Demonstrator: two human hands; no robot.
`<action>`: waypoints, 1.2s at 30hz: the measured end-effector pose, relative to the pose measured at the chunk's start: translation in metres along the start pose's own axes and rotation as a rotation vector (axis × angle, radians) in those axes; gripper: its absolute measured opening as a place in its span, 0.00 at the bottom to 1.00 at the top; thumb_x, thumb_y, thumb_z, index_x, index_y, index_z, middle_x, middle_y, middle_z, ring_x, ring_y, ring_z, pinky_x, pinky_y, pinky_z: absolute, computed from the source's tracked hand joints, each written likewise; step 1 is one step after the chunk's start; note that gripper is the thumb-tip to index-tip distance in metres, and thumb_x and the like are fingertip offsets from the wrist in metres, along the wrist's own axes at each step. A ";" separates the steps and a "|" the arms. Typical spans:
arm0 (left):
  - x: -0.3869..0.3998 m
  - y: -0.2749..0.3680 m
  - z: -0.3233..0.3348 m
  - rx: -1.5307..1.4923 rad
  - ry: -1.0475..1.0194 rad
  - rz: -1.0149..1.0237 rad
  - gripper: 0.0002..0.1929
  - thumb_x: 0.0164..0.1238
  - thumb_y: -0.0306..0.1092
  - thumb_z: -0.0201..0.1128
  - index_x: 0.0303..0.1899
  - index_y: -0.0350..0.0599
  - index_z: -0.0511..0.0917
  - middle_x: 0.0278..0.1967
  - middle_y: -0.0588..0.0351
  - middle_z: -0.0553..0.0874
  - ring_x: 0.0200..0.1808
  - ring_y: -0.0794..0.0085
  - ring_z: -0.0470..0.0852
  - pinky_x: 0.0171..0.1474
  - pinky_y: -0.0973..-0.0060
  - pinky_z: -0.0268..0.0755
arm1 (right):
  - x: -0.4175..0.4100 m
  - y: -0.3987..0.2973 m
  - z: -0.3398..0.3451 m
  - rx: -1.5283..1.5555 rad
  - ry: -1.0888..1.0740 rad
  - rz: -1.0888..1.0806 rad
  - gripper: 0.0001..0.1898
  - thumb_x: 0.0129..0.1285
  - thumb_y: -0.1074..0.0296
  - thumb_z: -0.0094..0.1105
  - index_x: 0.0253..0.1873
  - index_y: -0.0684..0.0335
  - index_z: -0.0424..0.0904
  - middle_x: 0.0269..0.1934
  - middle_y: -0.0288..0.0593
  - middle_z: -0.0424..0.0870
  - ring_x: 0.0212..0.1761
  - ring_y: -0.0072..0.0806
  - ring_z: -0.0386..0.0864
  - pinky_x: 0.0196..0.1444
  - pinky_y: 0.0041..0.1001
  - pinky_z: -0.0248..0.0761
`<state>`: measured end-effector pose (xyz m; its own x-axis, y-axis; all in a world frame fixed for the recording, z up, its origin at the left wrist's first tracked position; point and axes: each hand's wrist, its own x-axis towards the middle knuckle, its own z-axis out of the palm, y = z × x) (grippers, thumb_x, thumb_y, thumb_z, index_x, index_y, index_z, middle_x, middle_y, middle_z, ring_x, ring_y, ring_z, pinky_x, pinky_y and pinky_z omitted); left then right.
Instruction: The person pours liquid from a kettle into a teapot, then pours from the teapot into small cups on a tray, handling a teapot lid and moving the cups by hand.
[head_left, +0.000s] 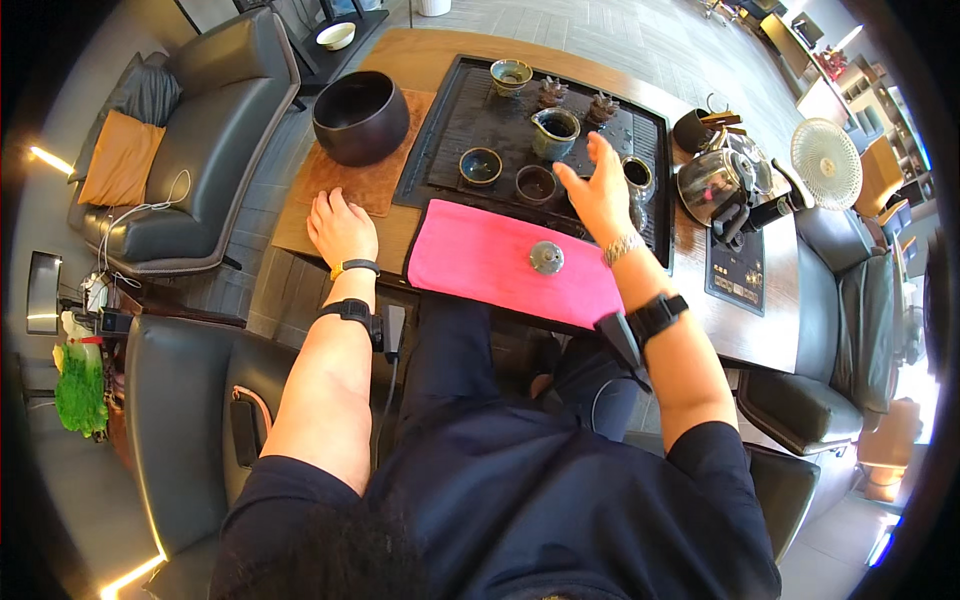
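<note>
My left hand (343, 231) lies palm down on the table's near left edge, beside a brown mat (373, 196), holding nothing. My right hand (602, 193) is over the black tea tray (450, 127), thumb and fingers apart and empty. Just beyond its fingers stands a glazed pitcher (555, 142) with a pouring lip. A dark blue cup (480, 166) and a brown cup (535, 184) sit to its left. Partly behind the hand is a dark-mouthed pot or cup (637, 174). On a pink towel (480, 247) at the tray's near edge rests a small grey knobbed lid (547, 257).
A large dark bowl (360, 124) stands on the mat. Across the tray are a glazed bowl (511, 77) and two small plant-like ornaments (553, 91). To the right, a glass kettle (716, 186) stands by a control panel (735, 274) and a dark tool holder (691, 131).
</note>
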<state>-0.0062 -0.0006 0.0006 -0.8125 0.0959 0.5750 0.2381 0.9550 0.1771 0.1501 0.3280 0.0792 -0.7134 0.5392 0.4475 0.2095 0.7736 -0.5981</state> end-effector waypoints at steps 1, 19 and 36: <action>0.001 0.001 0.000 0.004 -0.003 0.004 0.19 0.71 0.36 0.59 0.61 0.46 0.78 0.64 0.46 0.79 0.67 0.52 0.75 0.70 0.54 0.64 | 0.013 0.009 0.011 -0.007 0.003 0.049 0.43 0.57 0.54 0.76 0.72 0.69 0.64 0.66 0.61 0.75 0.69 0.52 0.72 0.70 0.42 0.68; 0.000 0.003 0.000 -0.002 -0.013 0.006 0.18 0.70 0.35 0.59 0.59 0.44 0.77 0.63 0.44 0.79 0.68 0.51 0.74 0.72 0.51 0.62 | 0.061 0.008 0.064 0.101 0.059 0.199 0.41 0.52 0.57 0.78 0.69 0.66 0.70 0.61 0.59 0.80 0.64 0.49 0.79 0.67 0.38 0.71; 0.003 0.002 0.001 -0.005 0.003 0.001 0.18 0.69 0.35 0.61 0.58 0.44 0.79 0.61 0.44 0.81 0.66 0.52 0.76 0.70 0.53 0.64 | 0.048 0.041 -0.094 -0.462 0.121 -0.107 0.34 0.55 0.54 0.74 0.65 0.59 0.74 0.53 0.49 0.84 0.60 0.45 0.80 0.66 0.43 0.66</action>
<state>-0.0081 0.0020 0.0019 -0.8106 0.0963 0.5777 0.2420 0.9533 0.1806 0.1876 0.4165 0.1388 -0.6701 0.4624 0.5806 0.4340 0.8787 -0.1989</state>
